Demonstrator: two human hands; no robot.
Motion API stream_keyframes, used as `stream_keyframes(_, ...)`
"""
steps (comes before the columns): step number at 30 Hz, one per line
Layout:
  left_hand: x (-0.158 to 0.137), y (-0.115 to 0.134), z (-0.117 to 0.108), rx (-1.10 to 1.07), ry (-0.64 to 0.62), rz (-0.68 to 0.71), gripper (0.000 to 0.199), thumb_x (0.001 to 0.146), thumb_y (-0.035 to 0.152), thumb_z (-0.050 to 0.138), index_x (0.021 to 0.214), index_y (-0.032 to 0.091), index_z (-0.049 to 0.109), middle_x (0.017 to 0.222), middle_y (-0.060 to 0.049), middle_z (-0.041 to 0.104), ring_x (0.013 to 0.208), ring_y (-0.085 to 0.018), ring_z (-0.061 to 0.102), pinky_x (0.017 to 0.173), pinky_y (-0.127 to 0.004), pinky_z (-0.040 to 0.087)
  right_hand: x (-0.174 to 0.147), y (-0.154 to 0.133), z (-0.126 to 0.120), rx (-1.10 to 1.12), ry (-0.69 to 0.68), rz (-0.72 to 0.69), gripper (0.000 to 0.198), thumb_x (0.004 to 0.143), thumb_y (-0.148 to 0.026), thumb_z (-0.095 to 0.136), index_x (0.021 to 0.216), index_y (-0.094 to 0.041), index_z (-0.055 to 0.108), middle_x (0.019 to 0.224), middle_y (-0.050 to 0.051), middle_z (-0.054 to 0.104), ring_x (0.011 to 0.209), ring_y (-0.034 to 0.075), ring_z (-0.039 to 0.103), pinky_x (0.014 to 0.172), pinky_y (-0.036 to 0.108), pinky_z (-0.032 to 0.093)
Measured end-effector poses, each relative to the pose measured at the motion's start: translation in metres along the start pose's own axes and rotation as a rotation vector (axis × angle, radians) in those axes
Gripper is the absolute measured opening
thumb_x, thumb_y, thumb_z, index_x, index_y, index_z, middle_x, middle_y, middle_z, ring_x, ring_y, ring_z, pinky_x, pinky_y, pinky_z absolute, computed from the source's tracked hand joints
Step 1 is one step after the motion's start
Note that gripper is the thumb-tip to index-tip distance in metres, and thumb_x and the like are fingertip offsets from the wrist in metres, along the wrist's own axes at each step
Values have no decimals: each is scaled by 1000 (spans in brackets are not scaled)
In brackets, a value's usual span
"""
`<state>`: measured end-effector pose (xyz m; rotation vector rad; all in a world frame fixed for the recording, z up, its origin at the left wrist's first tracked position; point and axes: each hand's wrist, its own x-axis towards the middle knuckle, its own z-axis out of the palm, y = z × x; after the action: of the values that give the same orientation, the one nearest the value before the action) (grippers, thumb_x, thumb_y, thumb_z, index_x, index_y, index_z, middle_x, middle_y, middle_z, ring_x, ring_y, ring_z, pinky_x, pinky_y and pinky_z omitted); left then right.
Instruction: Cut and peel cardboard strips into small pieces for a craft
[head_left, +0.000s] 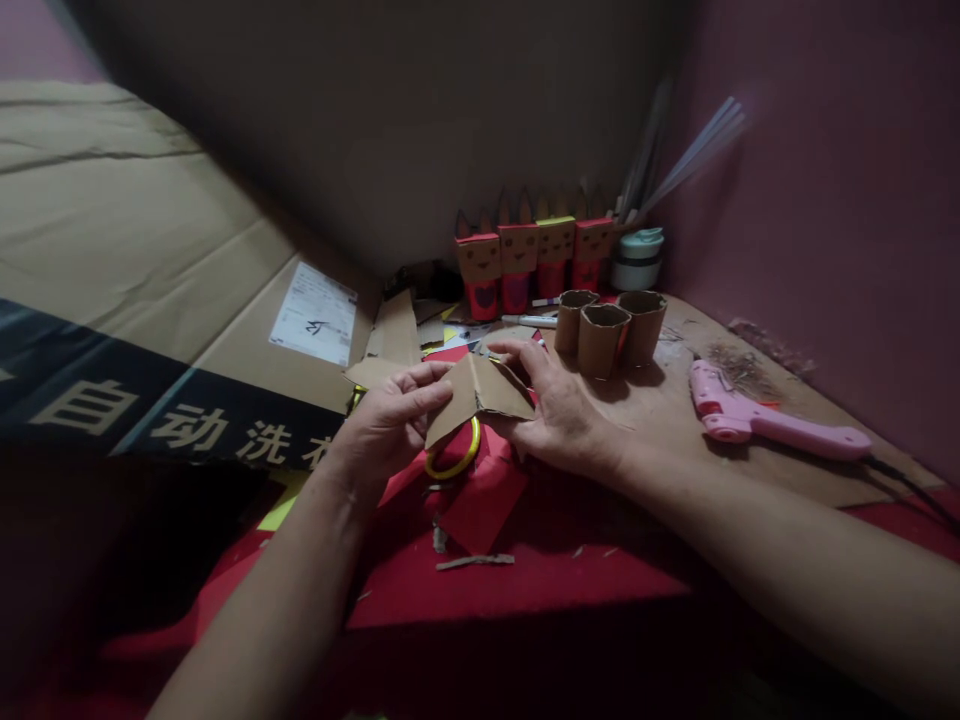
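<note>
Cardboard piece between 2 hands

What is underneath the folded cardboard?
Below the near edge of the folded cardboard, a yellow loop and red paper show; whatever lies directly beneath is covered.

The visible inventory comprises four cardboard-faced figures, three open cardboard tubes, two marker pens, one pink glue gun, one lidded container, one large carton, one shipping label, one folded cardboard piece, one yellow ring handle and two hands. The translucent sticks cannot be counted.
</note>
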<state>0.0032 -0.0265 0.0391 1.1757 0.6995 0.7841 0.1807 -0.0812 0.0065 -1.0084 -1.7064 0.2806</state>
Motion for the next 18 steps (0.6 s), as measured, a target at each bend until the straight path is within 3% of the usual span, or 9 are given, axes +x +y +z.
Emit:
stream_keyframes(8, -4, 8, -3, -13, 121, 18, 26, 65, 15, 75, 91, 16, 70, 74, -2, 70, 58, -12, 65, 49, -18, 53, 2, -2, -6, 45, -71, -97, 59, 72, -30, 68, 124, -21, 41, 118, 12, 51, 111, 26, 52, 97, 45, 43)
stream_keyframes(18, -5, 5, -6, 19, 176, 140, 14, 73, 15, 70, 85, 20, 72, 85, -2, 68, 68, -12, 65, 47, -15, 52, 0, 0, -7, 41, -83, -61, 64, 73, -44, 72, 125, -25, 41, 121, 12, 52, 114, 27, 52, 97, 46, 44)
